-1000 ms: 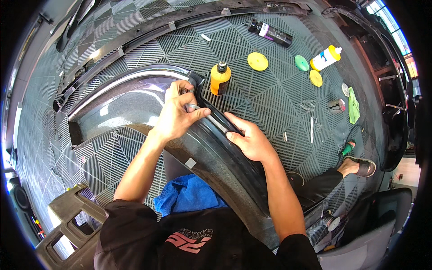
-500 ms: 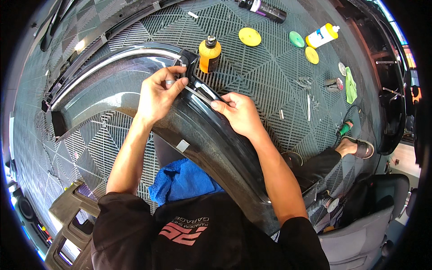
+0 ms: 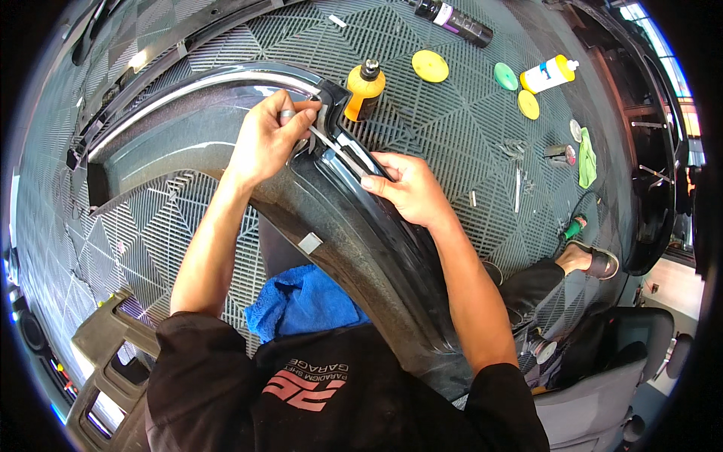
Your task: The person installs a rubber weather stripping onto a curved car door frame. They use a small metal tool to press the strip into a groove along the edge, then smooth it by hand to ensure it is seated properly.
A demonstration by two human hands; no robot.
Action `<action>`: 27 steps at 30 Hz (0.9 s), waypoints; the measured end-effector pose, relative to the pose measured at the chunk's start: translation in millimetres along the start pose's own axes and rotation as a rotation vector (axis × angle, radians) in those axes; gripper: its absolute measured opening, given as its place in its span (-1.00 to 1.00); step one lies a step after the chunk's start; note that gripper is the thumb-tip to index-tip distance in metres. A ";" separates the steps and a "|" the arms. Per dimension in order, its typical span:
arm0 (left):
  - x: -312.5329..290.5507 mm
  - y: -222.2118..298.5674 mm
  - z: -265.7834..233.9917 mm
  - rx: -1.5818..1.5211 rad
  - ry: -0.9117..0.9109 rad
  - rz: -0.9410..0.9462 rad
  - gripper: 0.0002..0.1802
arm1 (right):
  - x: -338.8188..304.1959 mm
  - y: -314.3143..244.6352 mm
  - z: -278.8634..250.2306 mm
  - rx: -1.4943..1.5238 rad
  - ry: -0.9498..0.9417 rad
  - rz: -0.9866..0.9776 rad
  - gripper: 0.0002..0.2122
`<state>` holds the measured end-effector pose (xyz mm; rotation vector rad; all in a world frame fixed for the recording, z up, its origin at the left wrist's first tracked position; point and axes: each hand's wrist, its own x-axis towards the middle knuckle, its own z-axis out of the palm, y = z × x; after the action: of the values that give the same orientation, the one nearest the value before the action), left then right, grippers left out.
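Observation:
A long, curved black car body panel [image 3: 361,271], dusty on its inner face, lies across my lap. A narrow greyish strip [image 3: 331,145] runs along its edge between my hands. The thumb and forefinger of my left hand [image 3: 267,143] pinch the strip's upper end, lifted off the panel; a ring is on one finger. My right hand [image 3: 414,192] grips the panel's edge, thumb on the near face beside the strip's lower part, its other fingers mostly hidden behind. A small silvery tab [image 3: 309,242] sits on the panel's lower edge.
Just beyond the panel stands a yellow-orange bottle [image 3: 364,90]. Yellow pads [image 3: 430,66], a green pad [image 3: 505,76], a white-and-yellow bottle [image 3: 548,74], and a green cloth [image 3: 587,159] lie on the grated floor. A blue towel [image 3: 305,301] rests against me; a grey seat [image 3: 610,399] is at right.
The view has shifted slightly. My left fingers sit higher against the panel's upper corner, and the strip slants more steeply between my hands. My right hand keeps its grip on the edge.

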<state>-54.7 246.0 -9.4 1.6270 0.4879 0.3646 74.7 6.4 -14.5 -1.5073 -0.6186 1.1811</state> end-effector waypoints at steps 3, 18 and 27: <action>3.1 3.0 -0.4 -0.012 -0.025 -0.007 -0.59 | 5.9 0.7 7.6 -0.145 0.166 0.025 -0.66; 17.0 2.2 -19.1 -0.140 -0.146 -0.100 -0.68 | 23.6 -1.2 5.2 -0.281 0.145 -0.066 -0.65; 19.0 -8.6 -19.7 -0.048 -0.178 -0.084 -0.74 | 14.1 -10.8 -5.1 0.058 -0.087 -0.008 -0.71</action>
<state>-49.2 273.2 -16.6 1.5703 0.4076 0.1657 86.8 19.6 -9.7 -1.4091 -0.6434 1.2535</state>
